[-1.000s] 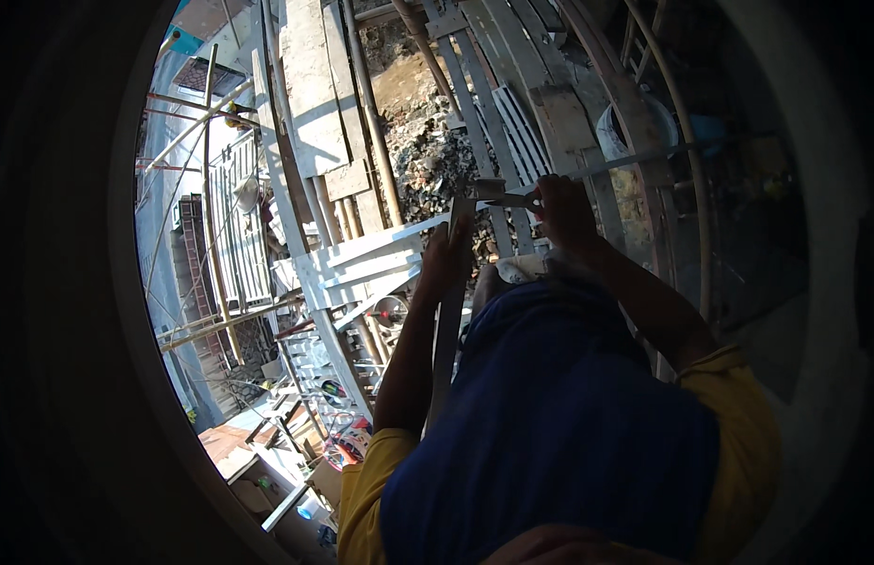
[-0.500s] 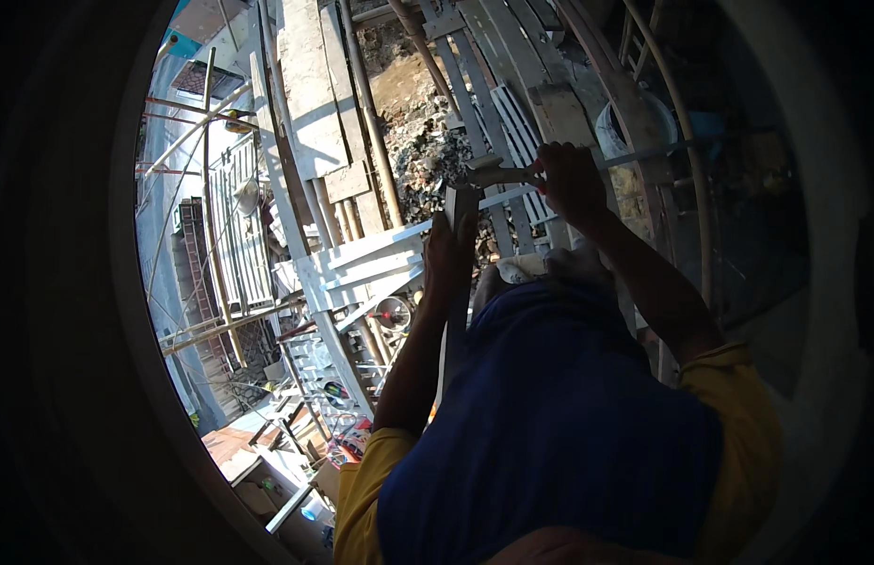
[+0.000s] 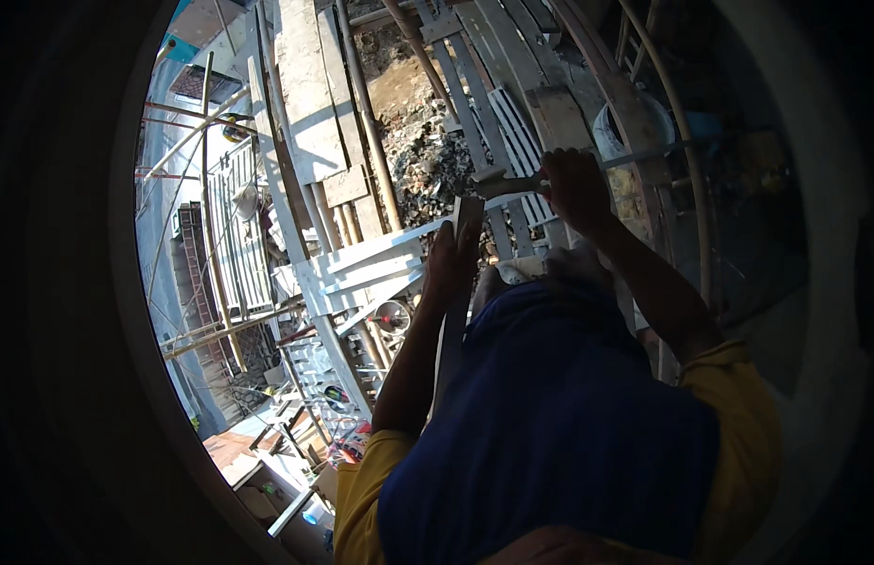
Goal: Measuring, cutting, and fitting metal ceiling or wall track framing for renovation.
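My left hand [image 3: 446, 259] is wrapped round a long, narrow wooden board [image 3: 468, 215], close to its upper end. The board runs down along the left side of my body, its lower part partly hidden by my arm and blue clothing. To the right, my right hand [image 3: 576, 188] is closed round the handle of a short brush-like tool [image 3: 509, 185]. Its pale end points left, just above the board's tip and apart from it. Shade keeps the tool's exact kind unclear.
White-painted slats [image 3: 366, 273] lie left of my left hand. Beyond are long planks [image 3: 310, 104], a pole [image 3: 366, 113] and rubble [image 3: 432, 165]. A pale bucket [image 3: 635, 127] stands at the right. Bamboo poles [image 3: 208, 179] and more slats [image 3: 239, 226] are at the far left.
The board's upper end has shifted slightly right and down with my left hand. My right hand and the tool have moved a little right and down, leaving a gap above the board.
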`<state>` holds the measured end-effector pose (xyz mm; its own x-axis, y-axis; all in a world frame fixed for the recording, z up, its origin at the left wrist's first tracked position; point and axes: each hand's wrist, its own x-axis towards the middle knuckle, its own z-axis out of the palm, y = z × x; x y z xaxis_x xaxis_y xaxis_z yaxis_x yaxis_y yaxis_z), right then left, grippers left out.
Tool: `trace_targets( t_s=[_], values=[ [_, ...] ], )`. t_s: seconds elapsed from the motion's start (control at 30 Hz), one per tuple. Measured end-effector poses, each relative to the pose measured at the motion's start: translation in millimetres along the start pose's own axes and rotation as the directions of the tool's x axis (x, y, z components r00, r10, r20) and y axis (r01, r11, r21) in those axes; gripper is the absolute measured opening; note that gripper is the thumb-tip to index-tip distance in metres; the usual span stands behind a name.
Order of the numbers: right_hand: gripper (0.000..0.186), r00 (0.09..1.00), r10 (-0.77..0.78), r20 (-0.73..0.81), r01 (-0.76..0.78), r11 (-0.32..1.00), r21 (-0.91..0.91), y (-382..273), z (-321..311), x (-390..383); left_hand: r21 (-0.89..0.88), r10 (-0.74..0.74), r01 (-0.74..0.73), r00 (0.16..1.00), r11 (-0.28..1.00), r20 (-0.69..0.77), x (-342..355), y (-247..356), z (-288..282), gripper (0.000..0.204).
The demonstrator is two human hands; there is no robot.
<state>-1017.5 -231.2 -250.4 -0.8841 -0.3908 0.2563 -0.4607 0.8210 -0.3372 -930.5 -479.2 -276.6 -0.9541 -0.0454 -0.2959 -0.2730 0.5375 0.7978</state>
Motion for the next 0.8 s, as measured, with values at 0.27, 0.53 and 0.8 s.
trace_targets(
  t_s=[0.27, 0.53, 0.8],
  values=[
    [0.035, 0.998, 0.064, 0.004, -0.064, 0.998, 0.024, -3, 9, -5, -0.027, 0.036, -0.038, 0.996, 0.999, -0.077, 5, -7, 4, 0.058],
    [0.034, 0.999, -0.017, -0.040, 0.016, 0.999, -0.028, 4, 4, -2, -0.123, -0.125, 0.128, 0.991, 0.984, 0.039, -9, 29, -5, 0.059],
    [0.037, 0.998, -0.065, -0.022, 0.065, 0.998, 0.006, 16, 11, 3, -0.113, -0.051, 0.053, 0.998, 0.992, 0.020, -12, 39, -7, 0.055]
  ],
)
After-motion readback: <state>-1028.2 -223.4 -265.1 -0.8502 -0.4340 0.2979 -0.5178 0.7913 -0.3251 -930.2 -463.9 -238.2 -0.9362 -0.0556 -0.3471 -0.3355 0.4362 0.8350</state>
